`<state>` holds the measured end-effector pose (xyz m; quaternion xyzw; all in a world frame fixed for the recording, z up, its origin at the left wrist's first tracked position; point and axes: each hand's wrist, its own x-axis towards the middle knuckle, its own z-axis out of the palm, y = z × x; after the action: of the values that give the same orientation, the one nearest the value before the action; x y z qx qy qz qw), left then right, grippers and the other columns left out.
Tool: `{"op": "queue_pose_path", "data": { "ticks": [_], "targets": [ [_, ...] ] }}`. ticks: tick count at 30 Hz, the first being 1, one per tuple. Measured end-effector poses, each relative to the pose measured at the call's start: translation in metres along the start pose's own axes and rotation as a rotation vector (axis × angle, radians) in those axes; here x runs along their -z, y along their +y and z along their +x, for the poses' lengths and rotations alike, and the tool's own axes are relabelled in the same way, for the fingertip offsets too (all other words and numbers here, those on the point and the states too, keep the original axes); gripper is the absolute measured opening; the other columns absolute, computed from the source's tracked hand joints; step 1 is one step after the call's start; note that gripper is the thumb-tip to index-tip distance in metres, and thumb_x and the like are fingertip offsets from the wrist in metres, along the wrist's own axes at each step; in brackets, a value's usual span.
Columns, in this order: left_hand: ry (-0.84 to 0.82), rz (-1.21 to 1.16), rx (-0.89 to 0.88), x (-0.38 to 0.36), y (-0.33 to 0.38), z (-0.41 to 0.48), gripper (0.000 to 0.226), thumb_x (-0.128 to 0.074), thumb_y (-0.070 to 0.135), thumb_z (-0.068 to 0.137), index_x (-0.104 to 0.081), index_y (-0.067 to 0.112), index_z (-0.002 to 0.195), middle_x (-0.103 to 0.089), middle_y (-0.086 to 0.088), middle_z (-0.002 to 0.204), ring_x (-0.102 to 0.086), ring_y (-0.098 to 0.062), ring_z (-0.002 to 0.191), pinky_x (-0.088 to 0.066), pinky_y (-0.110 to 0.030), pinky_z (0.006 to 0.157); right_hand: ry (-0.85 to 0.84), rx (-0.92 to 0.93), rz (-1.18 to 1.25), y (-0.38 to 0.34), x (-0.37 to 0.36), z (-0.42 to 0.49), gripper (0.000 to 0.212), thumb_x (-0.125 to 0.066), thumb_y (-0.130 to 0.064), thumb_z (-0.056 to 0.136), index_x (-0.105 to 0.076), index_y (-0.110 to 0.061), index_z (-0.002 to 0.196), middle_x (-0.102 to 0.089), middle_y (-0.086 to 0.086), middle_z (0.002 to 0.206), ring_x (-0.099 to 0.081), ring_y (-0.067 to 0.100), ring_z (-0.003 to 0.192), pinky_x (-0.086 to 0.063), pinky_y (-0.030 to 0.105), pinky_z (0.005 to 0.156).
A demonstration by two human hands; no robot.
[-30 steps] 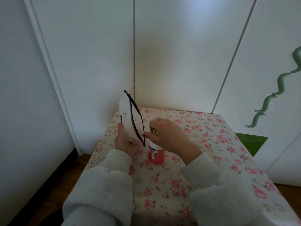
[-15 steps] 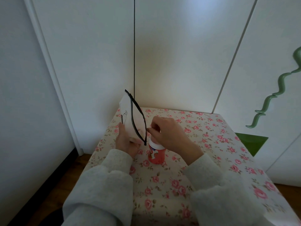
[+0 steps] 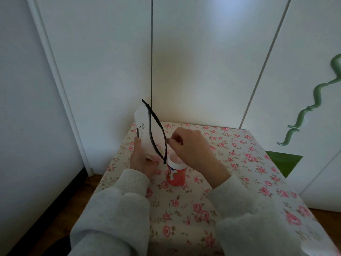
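Observation:
My left hand (image 3: pixel 142 159) grips the lower end of a white zip pouch (image 3: pixel 144 133) with a black zipper rim and a small black drawing on its side. The pouch stands upright with its mouth gaping open. My right hand (image 3: pixel 191 146) is at the pouch's right rim, its thumb and fingers pinched together on something small that I cannot make out. Under that hand stands a red and white pot (image 3: pixel 176 174) on the floral tablecloth (image 3: pixel 203 209); its top looks white and pinkish.
The table sits in a corner of white cupboard doors (image 3: pixel 193 61). A wavy green handle (image 3: pixel 313 106) and a green triangle (image 3: pixel 284 161) are on the doors at right. Wooden floor (image 3: pixel 77 196) shows at the left of the table.
My right hand has shifted slightly up and toward the pouch's open rim. The pouch and my left hand have stayed almost still.

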<state>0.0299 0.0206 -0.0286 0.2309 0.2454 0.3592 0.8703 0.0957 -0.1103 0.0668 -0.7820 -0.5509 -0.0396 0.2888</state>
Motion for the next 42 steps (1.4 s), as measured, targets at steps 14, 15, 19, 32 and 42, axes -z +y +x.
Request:
{"op": "queue_pose_path", "data": {
  "ticks": [14,15,19,32,42],
  "targets": [
    [0.16,0.483,-0.454,-0.022,0.011,-0.024,0.037,-0.046,0.027,0.093,-0.04,0.012,0.06,-0.036,-0.003,0.049,-0.033,-0.012,0.043,-0.033,-0.016,0.036,0.324,-0.023,0.242,-0.015,-0.005,0.013,0.026,-0.044,-0.014,0.092,-0.055,-0.004,0.071,-0.051,0.003,0.053,-0.043,0.017,0.044,-0.038,0.029,0.044],
    [0.174,0.504,-0.478,-0.023,0.012,-0.025,0.04,-0.046,0.033,0.092,-0.038,0.012,0.059,-0.033,-0.002,0.049,-0.031,-0.01,0.04,-0.031,-0.016,0.036,0.329,-0.033,0.262,-0.014,-0.004,0.013,0.025,-0.044,-0.013,0.092,-0.053,-0.006,0.069,-0.048,0.0,0.052,-0.041,0.015,0.043,-0.036,0.028,0.044],
    [0.078,0.23,-0.259,-0.023,0.019,-0.024,0.04,-0.044,0.039,0.092,-0.048,0.014,0.062,-0.046,0.002,0.051,-0.04,-0.006,0.035,-0.028,-0.015,0.031,0.338,-0.098,0.382,-0.008,-0.007,0.014,0.028,-0.046,-0.011,0.091,-0.05,-0.003,0.064,-0.045,0.0,0.049,-0.039,0.014,0.042,-0.036,0.03,0.044],
    [0.004,0.073,-0.453,-0.093,0.046,-0.043,0.027,-0.055,0.034,0.088,-0.064,0.01,0.077,-0.07,-0.001,0.072,-0.067,-0.012,0.065,-0.057,-0.029,0.067,0.249,-0.744,1.972,-0.014,-0.021,0.019,0.04,-0.041,-0.003,0.084,-0.046,0.009,0.122,-0.045,0.033,0.129,-0.047,0.044,0.12,-0.041,0.054,0.099],
    [0.071,0.363,-0.594,-0.112,0.04,-0.054,0.043,-0.052,0.045,0.087,-0.06,0.009,0.064,-0.058,-0.005,0.061,-0.054,-0.015,0.048,-0.046,-0.023,0.048,0.111,-0.717,2.243,-0.015,-0.017,0.021,0.027,-0.039,-0.012,0.086,-0.059,-0.001,0.07,-0.058,0.011,0.048,-0.048,0.022,0.041,-0.045,0.025,0.044]
  ]
}}
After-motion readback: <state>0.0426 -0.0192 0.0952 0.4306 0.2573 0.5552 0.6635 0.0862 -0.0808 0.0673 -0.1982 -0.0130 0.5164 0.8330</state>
